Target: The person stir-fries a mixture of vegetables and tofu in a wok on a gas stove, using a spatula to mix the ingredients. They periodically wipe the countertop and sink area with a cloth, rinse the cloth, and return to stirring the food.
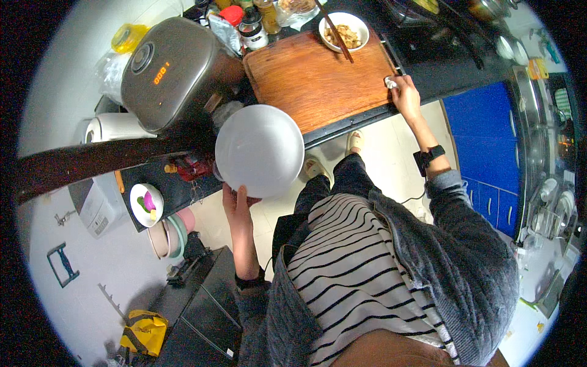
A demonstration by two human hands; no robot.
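Observation:
My left hand (239,199) grips the lower rim of a round white dish (259,149), tilted with its broad face towards me; I cannot tell whether it is a plate or a shallow bowl. At the right edge of a wooden cutting board (312,87), my right hand (406,96) pinches a crumpled white tissue or cloth (390,82) against or just above the wood. A white bowl (361,20) of cooked food sits on the board's far right corner. A pair of brown chopsticks (338,36) lies across that bowl.
A grey rice cooker (169,73) with a lit display stands left of the board. Seasoning jars (253,34) crowd the back. On a lower black shelf is a white bowl (135,204) with colourful pieces. Blue cabinets (481,137) stand at right.

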